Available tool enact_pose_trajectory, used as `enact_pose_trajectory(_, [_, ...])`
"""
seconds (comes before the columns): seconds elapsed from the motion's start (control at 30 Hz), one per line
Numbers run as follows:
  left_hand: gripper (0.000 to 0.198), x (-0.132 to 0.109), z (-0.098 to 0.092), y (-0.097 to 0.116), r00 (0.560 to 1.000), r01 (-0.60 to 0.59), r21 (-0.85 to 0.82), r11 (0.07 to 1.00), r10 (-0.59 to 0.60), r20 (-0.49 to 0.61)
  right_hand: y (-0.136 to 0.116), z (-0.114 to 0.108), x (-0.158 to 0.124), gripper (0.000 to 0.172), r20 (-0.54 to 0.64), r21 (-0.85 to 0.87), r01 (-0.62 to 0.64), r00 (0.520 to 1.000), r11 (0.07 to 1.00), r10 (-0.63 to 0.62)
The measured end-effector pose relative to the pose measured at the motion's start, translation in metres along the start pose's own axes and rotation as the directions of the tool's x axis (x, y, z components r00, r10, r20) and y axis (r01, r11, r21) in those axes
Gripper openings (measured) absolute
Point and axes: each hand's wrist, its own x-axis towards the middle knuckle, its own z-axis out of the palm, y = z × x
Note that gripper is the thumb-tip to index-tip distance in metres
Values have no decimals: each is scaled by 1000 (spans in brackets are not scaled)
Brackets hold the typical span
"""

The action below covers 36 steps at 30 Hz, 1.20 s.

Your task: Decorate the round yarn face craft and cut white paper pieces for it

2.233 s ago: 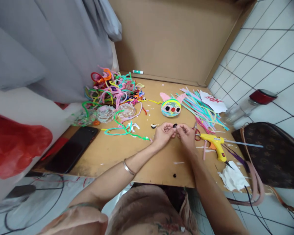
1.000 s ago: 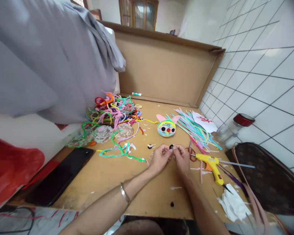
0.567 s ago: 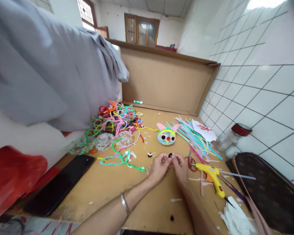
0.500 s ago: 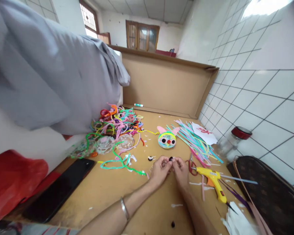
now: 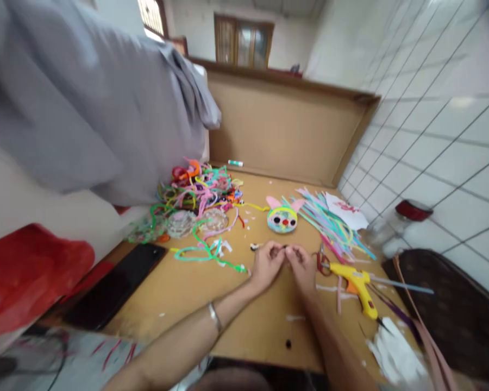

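Far left, a crumpled red plastic bag (image 5: 36,277) bulges in, and just beside it a black smartphone (image 5: 116,285) lies flat on the wooden table (image 5: 248,331). Grey cloth (image 5: 118,103) drapes above, and under its edge sits a tangled heap of pipe cleaners (image 5: 204,193), all pinks, greens and oranges. Two pale round pieces (image 5: 181,224) lie along the near side of the heap, and a green pipe cleaner (image 5: 224,262) trails away towards the middle.

Now to the centre: here's the left hand (image 5: 267,266), a silver bangle (image 5: 214,317) on its wrist, fingers curled, thumb and fingertips drawn together at a small dark piece (image 5: 286,247). The right hand (image 5: 302,266) meets it there, also curled in a pinch, the piece between the two sets of fingertips; it's too blurred to tell its shape. Just beyond, an animal face (image 5: 282,221) shows pink ears, black eyes and a red nose. A black bead-like piece (image 5: 288,344) sits near the front edge.

On we go rightward: red-handled scissors (image 5: 323,264), loose pastel strips (image 5: 330,220) behind them, then a yellow glue gun (image 5: 362,290) lying on its side, crumpled white tissue (image 5: 397,350) near its handle, a red-lidded jar (image 5: 413,210), and finally a dark brown handbag (image 5: 448,309).
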Motion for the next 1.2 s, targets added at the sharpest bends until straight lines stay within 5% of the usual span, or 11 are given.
enact_pose_trajectory(0.3, [5,0,-1,1,995,-92,43,995,91,31,5,4,8,34,-23,180,-145,988,973,152])
enact_pose_trajectory(0.53, [11,7,-2,-1,998,65,-143,988,-62,23,10,2,10,32,-21,156,-121,992,980,126])
enact_pose_trajectory(1.2, [5,13,-1,-8,989,128,-24,992,-125,85,11,-9,13,34,23,209,-179,984,961,178])
